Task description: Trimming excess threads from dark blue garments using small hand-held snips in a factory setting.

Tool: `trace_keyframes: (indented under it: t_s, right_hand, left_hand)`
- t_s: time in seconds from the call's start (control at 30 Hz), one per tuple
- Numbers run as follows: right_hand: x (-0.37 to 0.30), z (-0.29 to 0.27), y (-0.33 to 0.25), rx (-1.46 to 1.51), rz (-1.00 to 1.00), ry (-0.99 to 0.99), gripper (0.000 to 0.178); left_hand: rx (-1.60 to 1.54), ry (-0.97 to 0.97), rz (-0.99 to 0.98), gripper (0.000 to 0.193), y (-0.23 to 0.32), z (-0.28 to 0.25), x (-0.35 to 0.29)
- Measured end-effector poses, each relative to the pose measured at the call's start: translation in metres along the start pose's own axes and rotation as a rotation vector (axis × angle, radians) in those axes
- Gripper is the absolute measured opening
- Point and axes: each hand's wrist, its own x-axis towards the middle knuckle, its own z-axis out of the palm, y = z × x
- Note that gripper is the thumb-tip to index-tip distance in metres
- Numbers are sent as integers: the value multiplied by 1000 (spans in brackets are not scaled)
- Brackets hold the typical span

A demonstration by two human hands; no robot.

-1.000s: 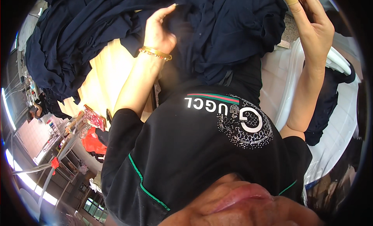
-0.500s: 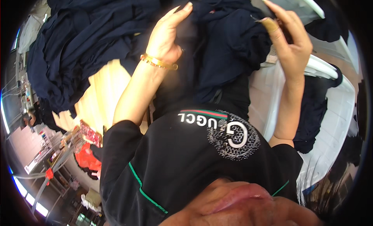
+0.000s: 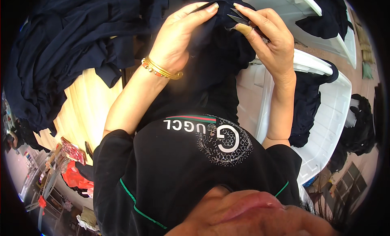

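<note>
My left hand (image 3: 172,43) pinches the edge of a dark navy cloth (image 3: 221,37) between thumb and fingers, with gold-coloured bangles on its wrist. Close beside that edge, on its right, my right hand (image 3: 274,43) grips small thread snips (image 3: 239,17). Their dark pointed blades are parted and face the cloth; the rest is mostly hidden inside my fingers. A tan wrap covers the tip of my right thumb. The navy cloth hangs down toward my lap. Whether the blades touch it I cannot tell.
A large heap of navy cloth (image 3: 77,41) covers much of the pale wooden table (image 3: 87,104) on my left. To my right stands a white plastic crate (image 3: 335,118) with dark cloth over its rim. Another white bin (image 3: 284,2) lies beyond it.
My right hand has moved left with the snips, close to my left hand. The left hand still holds the cloth edge, and the whole view has shifted a little.
</note>
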Motion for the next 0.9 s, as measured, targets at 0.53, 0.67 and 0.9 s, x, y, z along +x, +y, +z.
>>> trace_keyframes:
  t_s: [0.53, 0.67, 0.9]
  right_hand:
    - [-2, 1, 4, -1, -44, -46, 40]
    - [-3, 0, 3, -1, -4, -61, 40]
    - [-2, -1, 2, 9, 27, -79, 35]
  left_hand:
    - [129, 19, 64, 25, -6, -6, -1]
    - [77, 93, -32, 25, -9, -12, 1]
    - [38, 64, -45, 25, -9, -14, 0]
